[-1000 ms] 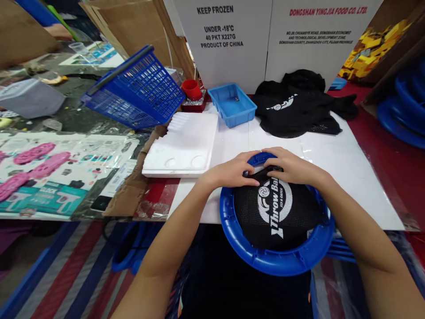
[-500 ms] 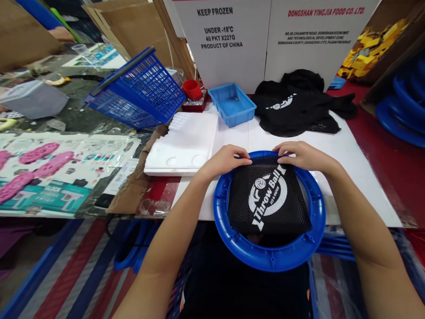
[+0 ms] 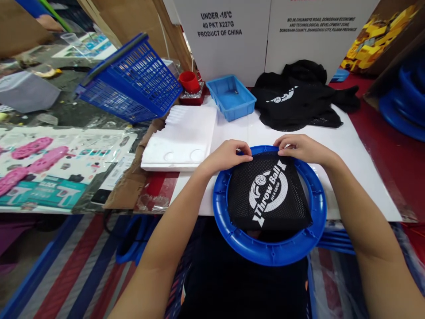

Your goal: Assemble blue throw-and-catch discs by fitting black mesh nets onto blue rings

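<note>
Black mesh (image 3: 270,192) pinched at far side of blue ring (image 3: 269,258) by left hand (image 3: 231,154) and right hand (image 3: 300,149)

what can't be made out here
Head view:
- Whether the left hand and right hand pinch or only press the black mesh: their own fingers cover the contact.
- The small bits inside the light-blue tray: too small.
- The upper print on the white carton: cut off by the top edge.
- How many blue rings are stacked: cut off by the right edge.
</note>
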`<state>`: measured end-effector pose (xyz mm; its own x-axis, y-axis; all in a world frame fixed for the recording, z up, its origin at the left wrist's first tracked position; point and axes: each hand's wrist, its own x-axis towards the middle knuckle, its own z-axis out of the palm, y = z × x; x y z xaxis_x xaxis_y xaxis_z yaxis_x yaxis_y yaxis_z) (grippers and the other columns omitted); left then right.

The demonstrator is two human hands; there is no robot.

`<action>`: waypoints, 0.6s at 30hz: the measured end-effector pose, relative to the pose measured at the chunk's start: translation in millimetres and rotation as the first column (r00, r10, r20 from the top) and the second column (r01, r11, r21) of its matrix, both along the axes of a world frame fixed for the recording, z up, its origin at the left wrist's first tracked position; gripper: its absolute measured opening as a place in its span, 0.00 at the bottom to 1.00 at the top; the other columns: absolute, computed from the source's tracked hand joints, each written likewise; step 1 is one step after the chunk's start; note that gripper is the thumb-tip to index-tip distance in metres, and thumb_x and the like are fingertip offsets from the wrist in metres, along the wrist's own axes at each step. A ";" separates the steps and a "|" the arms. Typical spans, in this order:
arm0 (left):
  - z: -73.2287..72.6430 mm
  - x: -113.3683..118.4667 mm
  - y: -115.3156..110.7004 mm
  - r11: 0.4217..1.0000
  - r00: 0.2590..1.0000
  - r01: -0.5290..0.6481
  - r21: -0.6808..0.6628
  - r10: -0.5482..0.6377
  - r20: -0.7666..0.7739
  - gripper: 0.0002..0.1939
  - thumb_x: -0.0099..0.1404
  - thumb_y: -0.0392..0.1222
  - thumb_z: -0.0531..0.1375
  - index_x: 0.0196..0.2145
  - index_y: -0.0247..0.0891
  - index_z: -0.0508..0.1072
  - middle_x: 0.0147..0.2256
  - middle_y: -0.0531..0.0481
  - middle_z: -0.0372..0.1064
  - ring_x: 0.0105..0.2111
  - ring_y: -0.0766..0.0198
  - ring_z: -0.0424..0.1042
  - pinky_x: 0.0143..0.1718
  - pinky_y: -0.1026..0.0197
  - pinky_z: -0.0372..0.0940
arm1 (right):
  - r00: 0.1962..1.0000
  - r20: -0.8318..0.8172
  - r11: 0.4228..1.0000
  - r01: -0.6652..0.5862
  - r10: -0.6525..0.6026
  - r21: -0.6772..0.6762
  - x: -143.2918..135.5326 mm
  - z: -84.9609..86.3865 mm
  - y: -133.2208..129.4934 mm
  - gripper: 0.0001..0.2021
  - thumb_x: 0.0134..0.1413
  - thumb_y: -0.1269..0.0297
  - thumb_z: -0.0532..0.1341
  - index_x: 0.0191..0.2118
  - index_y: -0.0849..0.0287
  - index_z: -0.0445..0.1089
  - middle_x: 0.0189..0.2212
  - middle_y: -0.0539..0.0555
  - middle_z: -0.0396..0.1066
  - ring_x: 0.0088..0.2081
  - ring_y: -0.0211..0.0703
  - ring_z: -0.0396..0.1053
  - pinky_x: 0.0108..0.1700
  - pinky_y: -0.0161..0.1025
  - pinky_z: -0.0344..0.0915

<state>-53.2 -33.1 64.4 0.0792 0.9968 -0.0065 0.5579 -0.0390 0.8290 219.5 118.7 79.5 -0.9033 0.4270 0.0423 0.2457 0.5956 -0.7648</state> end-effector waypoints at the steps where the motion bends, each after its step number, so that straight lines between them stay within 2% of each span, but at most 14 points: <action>1: 1.6 0.4 -0.7 1.000 1.000 0.003 0.003 -0.003 -0.007 0.04 0.65 0.41 0.69 0.36 0.39 0.82 0.39 0.48 0.82 0.42 0.58 0.78 0.52 0.52 0.69 | 1.000 0.003 1.000 -0.010 0.010 -0.014 0.5 -0.8 1.7 0.15 0.62 0.48 0.67 0.32 0.55 0.78 0.53 0.58 0.80 0.52 0.57 0.75 0.56 0.53 0.68; 5: 7.1 -1.2 -2.4 1.000 1.000 -0.004 -0.021 0.004 0.000 0.06 0.66 0.43 0.68 0.35 0.39 0.82 0.38 0.47 0.82 0.42 0.58 0.78 0.50 0.53 0.70 | 0.999 -0.002 0.997 -0.048 0.048 -0.057 2.0 -7.4 9.1 0.15 0.64 0.49 0.66 0.34 0.55 0.78 0.54 0.58 0.78 0.54 0.55 0.74 0.59 0.52 0.66; 9: 9.2 -9.1 -1.4 0.999 1.000 0.007 -0.053 -0.006 0.009 0.09 0.66 0.46 0.68 0.36 0.38 0.82 0.39 0.46 0.82 0.41 0.58 0.78 0.49 0.53 0.71 | 0.997 -0.024 0.996 -0.079 0.078 -0.041 0.4 -14.4 11.9 0.15 0.66 0.50 0.64 0.36 0.55 0.78 0.54 0.58 0.76 0.54 0.54 0.73 0.60 0.52 0.65; 14: 11.8 -15.7 -1.8 0.992 0.993 0.087 -0.095 -0.094 -0.077 0.10 0.68 0.48 0.66 0.38 0.40 0.83 0.40 0.47 0.83 0.41 0.58 0.78 0.50 0.54 0.70 | 0.997 -0.026 0.996 -0.078 0.077 -0.038 -3.2 -16.0 8.8 0.15 0.67 0.49 0.64 0.37 0.55 0.79 0.53 0.58 0.76 0.52 0.53 0.73 0.58 0.52 0.68; 18: 17.5 -13.1 -6.6 0.994 0.984 0.083 -0.068 -0.093 -0.154 0.13 0.71 0.50 0.62 0.39 0.39 0.80 0.41 0.48 0.81 0.42 0.58 0.77 0.48 0.56 0.69 | 0.997 -0.037 0.997 -0.073 0.071 -0.038 -4.1 -16.7 7.5 0.15 0.66 0.50 0.64 0.36 0.55 0.80 0.53 0.57 0.76 0.51 0.53 0.73 0.56 0.51 0.69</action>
<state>-66.3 -39.6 81.9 0.1596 0.9834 -0.0864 0.6780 -0.0456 0.7337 215.4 126.2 62.8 -0.9299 0.3628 0.0598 0.1753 0.5804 -0.7953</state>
